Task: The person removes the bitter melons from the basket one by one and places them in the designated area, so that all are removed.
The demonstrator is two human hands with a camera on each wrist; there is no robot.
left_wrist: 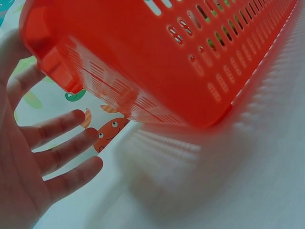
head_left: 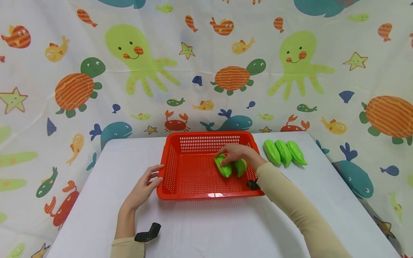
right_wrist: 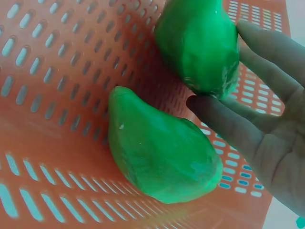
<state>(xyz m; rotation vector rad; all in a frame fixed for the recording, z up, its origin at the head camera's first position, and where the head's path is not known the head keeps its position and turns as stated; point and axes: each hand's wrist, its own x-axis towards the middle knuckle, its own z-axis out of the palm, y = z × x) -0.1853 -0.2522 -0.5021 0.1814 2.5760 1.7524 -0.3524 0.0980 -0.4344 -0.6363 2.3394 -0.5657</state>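
Note:
In the head view my right hand (head_left: 235,153) is inside the red basket (head_left: 193,197), with thumb and fingers round one end of a glossy green tapering fruit (head_left: 224,170). The right wrist view shows this held fruit (right_wrist: 200,47) between the thumb and fingertips. Beside it, a second green fruit (right_wrist: 159,148) lies near the basket's right wall, partly covered by the hand in the head view. My left hand (head_left: 146,186) is at the basket's left rim. In the left wrist view the fingers (left_wrist: 66,179) are spread and fairly straight, two digits reaching the rim.
Three more green fruits (head_left: 284,153) lie side by side on the white table (head_left: 129,157), right of the basket. A curtain (head_left: 200,46) printed with sea animals hangs behind. Black wrist cameras are worn on both arms, the left one (head_left: 148,233) near the table's front.

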